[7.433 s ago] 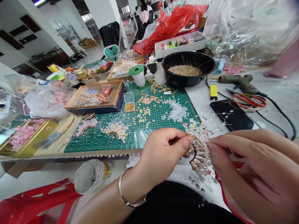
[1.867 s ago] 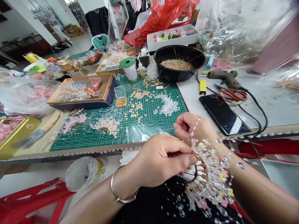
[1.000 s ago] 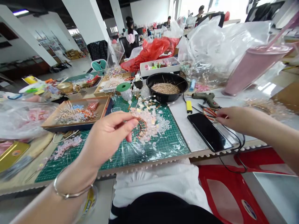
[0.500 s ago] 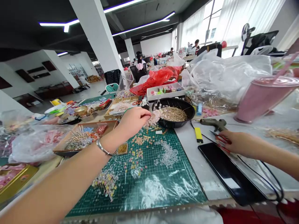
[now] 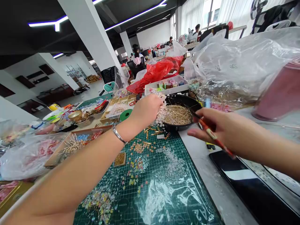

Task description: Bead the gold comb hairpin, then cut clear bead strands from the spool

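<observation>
Looking over the desk (image 5: 202,167), I find the beaded ornament (image 5: 161,116) up in the left hand (image 5: 150,107), held at the left rim of the black bowl (image 5: 186,99), which stands by the far right corner of the green mat (image 5: 153,203). Whether the beads touch that rim I cannot tell from here. The left hand is closed, fingers drawn together in a pinch, though its tips are mostly hidden behind the knuckles. Over the mat's right edge, the right hand (image 5: 225,128) is half curled around the orange-handled pliers (image 5: 212,134), thumb standing away from the handles; blur hides just how firm that hold is.

I'd judge the ornament light, hardly any weight to the wrist, but fussy: clear beads that look slick and hard, likely on thin wire that would bend under a squeeze. Best to take it by its base, near one end, and leave the outer sprays free, since loose strands could snag on the thin golden wires (image 5: 179,115) heaped in the bowl. The pliers should feel stiff and heavier for their size, and their handles are the safe place to grip, well back from the tips.
</observation>
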`<state>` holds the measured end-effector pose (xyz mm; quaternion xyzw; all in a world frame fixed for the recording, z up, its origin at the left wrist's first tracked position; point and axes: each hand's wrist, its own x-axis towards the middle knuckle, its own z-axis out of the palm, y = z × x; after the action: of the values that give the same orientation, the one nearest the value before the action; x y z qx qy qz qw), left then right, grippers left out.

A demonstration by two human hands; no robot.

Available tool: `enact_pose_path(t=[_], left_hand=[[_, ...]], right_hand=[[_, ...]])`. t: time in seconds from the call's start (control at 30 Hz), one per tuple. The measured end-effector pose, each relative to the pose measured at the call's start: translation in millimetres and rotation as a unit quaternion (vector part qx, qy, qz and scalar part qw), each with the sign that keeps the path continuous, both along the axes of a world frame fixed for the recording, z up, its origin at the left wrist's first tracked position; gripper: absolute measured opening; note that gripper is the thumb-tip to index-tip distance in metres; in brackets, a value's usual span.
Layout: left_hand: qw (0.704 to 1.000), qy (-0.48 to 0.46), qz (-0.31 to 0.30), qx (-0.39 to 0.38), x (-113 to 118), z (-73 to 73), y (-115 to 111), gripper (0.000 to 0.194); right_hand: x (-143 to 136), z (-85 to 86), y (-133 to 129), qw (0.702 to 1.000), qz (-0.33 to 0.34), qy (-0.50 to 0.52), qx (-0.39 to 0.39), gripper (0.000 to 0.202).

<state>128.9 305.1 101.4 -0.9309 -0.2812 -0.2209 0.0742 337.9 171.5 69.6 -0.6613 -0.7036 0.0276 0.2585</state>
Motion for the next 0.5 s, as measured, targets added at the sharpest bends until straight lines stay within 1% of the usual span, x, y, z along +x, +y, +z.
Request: enact_pose_path(t=[0.07, 0.1, 0.17, 0.23, 0.27, 0.33, 0.4, 0.47, 0.5], left_hand=[[0.992, -0.111, 0.027, -0.048, 4, -0.5, 4, 0.021], [0.982, -0.165, 0.039, -0.087, 6, -1.3, 5, 0.020], [0.948, -0.256, 0.054, -0.180, 8, -4.9, 6, 0.018], [0.909, -0.323, 0.055, -0.259, 11, -10.8, 4, 0.017], [0.891, -0.351, 0.054, -0.282, 12, -14.2, 2, 0.016], [0.865, -0.394, 0.049, -0.308, 14, -20.7, -1, 0.015], [0.846, -0.421, 0.044, -0.324, 13, -25.5, -4, 0.015], [0.836, -0.438, 0.039, -0.328, 11, -27.9, -6, 0.016], [0.836, -0.443, 0.037, -0.322, 9, -28.0, -6, 0.016]], right_hand=[[-5, -3.2, 18, 0.998, -0.022, 0.050, 0.008, 0.060], [-7, -4.4, 26, 0.997, -0.029, 0.065, 0.022, 0.062], [-14, -5.7, 37, 0.996, -0.018, 0.060, 0.065, 0.061], [-23, -5.9, 44, 0.992, 0.010, 0.029, 0.120, 0.049], [-27, -5.4, 46, 0.990, 0.019, 0.022, 0.139, 0.042], [-30, -2.7, 47, 0.987, 0.018, 0.053, 0.148, 0.035], [-25, 2.8, 46, 0.983, -0.002, 0.119, 0.142, 0.040], [-16, 9.8, 40, 0.977, -0.037, 0.151, 0.142, 0.047], [-11, 12.7, 35, 0.978, -0.058, 0.138, 0.148, 0.048]])
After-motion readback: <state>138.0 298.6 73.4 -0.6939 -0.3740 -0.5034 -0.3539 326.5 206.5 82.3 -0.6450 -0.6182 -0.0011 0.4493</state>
